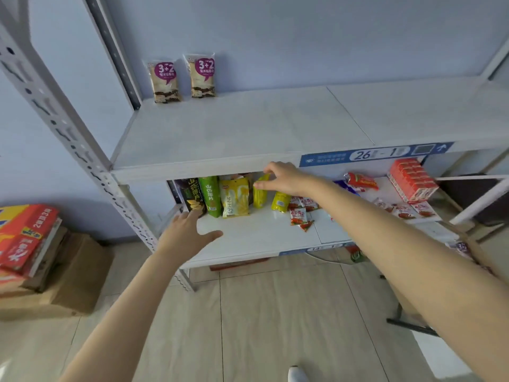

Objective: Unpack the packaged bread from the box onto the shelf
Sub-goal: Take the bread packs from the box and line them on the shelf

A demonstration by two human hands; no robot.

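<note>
Sitting at nine o'clock on the floor, cardboard boxes (82, 271) are stacked. Two bread packs (165, 81) stand upright at eleven o'clock, at the back of the upper shelf (248, 128). Left hand (187, 235), spread open and empty, is just beside a dark snack bag (194, 197) on the lower shelf (261, 232). Right hand (285, 177), at its two o'clock, pinches a yellow packet (260, 195).

The bread packs (164, 81) (203, 75) at 11 o'clock are marked with a purple bubble and a white "3+2"; cream and brown layers are seen inside. The shelf (248, 128) is painted white, its label (374, 154) blue. Under it, a black bag (194, 198), a green bag (210, 197) and yellow bags (235, 198) are seen. At 9 o'clock a box (27, 230) is printed red and yellow.
</note>
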